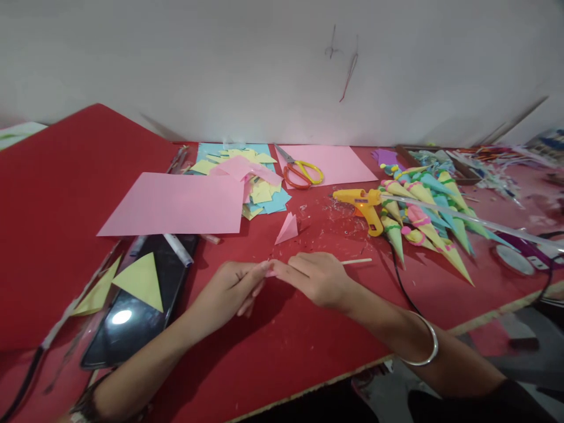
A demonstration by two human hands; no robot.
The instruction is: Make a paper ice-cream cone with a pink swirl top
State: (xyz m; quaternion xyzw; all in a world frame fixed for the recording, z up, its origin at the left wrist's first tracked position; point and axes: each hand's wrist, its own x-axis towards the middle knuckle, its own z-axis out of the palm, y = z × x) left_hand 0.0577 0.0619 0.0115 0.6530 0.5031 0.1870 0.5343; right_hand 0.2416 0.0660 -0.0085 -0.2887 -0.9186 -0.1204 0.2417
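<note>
My left hand (233, 289) and my right hand (319, 279) meet over the red table, fingertips pressed together. A small piece of pink paper (272, 272) shows between them, mostly covered by the fingers. Just beyond my fingertips stands a folded pink paper piece (288, 229) with a pointed top. A thin pale stick (358, 261) sticks out from behind my right hand; whether that hand touches it I cannot tell. Farther right lies a yellow glue gun (363, 205) with a long clear glue stick in its back.
Decorated paper cones (423, 205) are heaped at the right. Scissors (304, 173) rest on a pink sheet (339, 161) by the wall. Paper scraps (264, 191), another pink sheet (176, 202), a black phone (132, 329) and yellow cut pieces (141, 281) lie leftward.
</note>
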